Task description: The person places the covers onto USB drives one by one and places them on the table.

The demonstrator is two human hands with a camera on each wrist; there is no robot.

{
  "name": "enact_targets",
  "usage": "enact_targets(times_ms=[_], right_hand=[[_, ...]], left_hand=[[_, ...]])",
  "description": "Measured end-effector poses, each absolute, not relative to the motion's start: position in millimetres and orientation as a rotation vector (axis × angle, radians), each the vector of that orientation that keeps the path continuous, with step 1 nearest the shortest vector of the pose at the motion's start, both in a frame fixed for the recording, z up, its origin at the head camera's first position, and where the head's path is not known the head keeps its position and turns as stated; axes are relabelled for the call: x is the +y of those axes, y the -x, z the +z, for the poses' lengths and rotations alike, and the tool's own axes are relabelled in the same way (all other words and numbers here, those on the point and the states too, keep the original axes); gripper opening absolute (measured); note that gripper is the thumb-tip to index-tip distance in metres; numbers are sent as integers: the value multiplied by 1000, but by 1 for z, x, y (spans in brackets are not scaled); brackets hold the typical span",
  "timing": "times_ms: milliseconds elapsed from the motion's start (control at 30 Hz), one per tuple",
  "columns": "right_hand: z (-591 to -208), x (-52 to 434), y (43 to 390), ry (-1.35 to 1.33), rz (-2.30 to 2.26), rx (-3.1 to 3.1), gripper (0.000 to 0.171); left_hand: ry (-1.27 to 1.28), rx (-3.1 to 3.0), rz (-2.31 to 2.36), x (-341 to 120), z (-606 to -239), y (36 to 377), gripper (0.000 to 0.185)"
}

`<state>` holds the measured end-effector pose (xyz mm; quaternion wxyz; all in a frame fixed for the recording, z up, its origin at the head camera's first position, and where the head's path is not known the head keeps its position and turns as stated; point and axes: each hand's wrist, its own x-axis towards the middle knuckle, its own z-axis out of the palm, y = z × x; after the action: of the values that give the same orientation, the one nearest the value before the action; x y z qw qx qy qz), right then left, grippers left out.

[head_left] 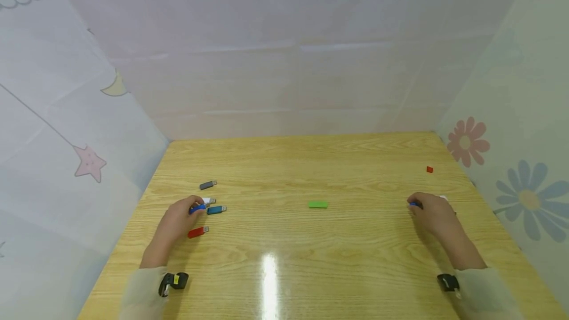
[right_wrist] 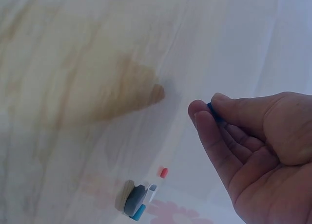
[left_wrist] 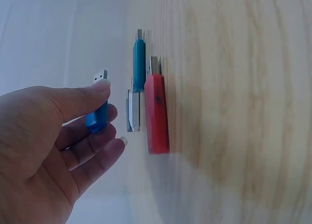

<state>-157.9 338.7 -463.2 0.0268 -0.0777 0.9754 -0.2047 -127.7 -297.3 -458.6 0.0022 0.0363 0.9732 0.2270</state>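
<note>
table: wood-grained, smooth, glossy | blue USB stick: smooth plastic body, shiny metal plug | red stick: smooth plastic, metal plug | teal stick: smooth plastic, metal plug | small blue piece: plastic-looking | green piece: plastic-looking | wall sheeting: thin, creased, cloth or plastic unclear | sleeve: matt cloth

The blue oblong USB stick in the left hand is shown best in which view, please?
Left wrist: the blue oblong USB stick appears larger, its metal plug plain. The head view shows it small, partly covered; the right wrist omits it.
</note>
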Motion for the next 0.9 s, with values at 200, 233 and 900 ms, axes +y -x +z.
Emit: enact_targets(times_ms=[200, 233, 900], right_hand=[[-465, 334, 159, 266, -632, 3035, 20], [-465, 333, 159, 269, -634, 3037, 20], [-457, 307, 161, 233, -713, 3024, 21]], left_hand=[[-196, 3088, 678, -291, -460, 130, 22], [-208, 3091, 680, -290, -460, 130, 22], [-285, 3067, 732, -260, -457, 147, 19]])
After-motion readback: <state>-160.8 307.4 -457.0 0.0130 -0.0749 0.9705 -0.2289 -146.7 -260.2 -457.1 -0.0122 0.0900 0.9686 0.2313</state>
